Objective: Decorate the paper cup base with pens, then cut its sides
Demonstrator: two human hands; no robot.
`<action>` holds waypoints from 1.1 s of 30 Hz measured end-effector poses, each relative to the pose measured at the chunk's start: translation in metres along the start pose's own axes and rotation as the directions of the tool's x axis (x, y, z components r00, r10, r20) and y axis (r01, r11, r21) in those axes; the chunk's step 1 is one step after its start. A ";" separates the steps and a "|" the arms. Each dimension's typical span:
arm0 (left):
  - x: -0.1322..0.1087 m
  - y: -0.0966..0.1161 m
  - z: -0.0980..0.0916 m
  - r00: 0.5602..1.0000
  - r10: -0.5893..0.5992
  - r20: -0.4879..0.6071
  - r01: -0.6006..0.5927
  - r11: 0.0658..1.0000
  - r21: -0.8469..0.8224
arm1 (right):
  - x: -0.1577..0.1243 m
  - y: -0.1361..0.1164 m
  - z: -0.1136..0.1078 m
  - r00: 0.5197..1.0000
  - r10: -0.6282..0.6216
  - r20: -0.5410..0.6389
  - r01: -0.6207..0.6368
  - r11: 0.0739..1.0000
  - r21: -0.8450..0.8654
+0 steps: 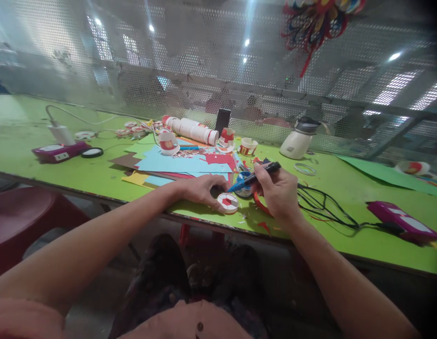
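Note:
At the near table edge, my left hand (206,190) grips a small white disc (228,202) with a red patch and dark lines on its upper face. Thumb and fingers curve around the disc's left side. A black marker with a blue front end (252,178) is pinched in my right hand (275,188). Its tip points down to the left, close to the disc's upper rim; whether it touches I cannot tell. Behind the marker sits a round blue-and-white object (244,186), partly covered by it. A red-orange handle-like loop (260,202) lies beside my right hand.
Coloured paper sheets (183,162) lie beyond my left hand, with paper cups (168,142) and a long white tube (192,129) behind. Black cables (327,207) run right to a purple power strip (404,221). A white jug (299,139) stands farther back. Paper scraps litter the edge.

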State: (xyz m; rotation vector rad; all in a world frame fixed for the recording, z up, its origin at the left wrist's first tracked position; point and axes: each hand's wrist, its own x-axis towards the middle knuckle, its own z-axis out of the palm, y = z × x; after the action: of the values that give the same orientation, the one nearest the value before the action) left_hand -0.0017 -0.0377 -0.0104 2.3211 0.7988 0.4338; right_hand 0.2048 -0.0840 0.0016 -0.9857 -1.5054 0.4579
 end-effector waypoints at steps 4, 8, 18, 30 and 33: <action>-0.001 0.002 0.001 1.000 -0.003 0.003 0.003 1.000 -0.013 | 0.000 0.000 0.000 0.999 -0.012 0.038 0.012 1.000 0.011; -0.001 0.002 0.001 0.999 0.030 0.023 -0.028 0.998 -0.053 | 0.000 0.001 -0.001 0.998 -0.009 0.059 0.009 1.000 0.009; 0.000 -0.005 -0.002 0.990 0.113 0.088 -0.119 0.991 0.062 | 0.000 -0.002 -0.001 0.999 0.029 0.017 -0.030 0.999 0.040; 0.001 -0.002 0.002 0.999 0.040 0.036 -0.043 0.996 0.079 | -0.001 0.002 -0.001 0.992 0.034 0.124 -0.043 0.997 0.068; 0.000 0.000 0.002 1.000 0.000 0.029 -0.003 0.996 0.089 | -0.002 0.000 0.000 0.986 0.030 0.164 -0.046 0.995 0.094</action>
State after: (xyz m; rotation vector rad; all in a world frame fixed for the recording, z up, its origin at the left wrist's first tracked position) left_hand -0.0008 -0.0391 -0.0115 2.4043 0.8177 0.3709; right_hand 0.2051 -0.0852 0.0006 -0.9191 -1.5961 0.6460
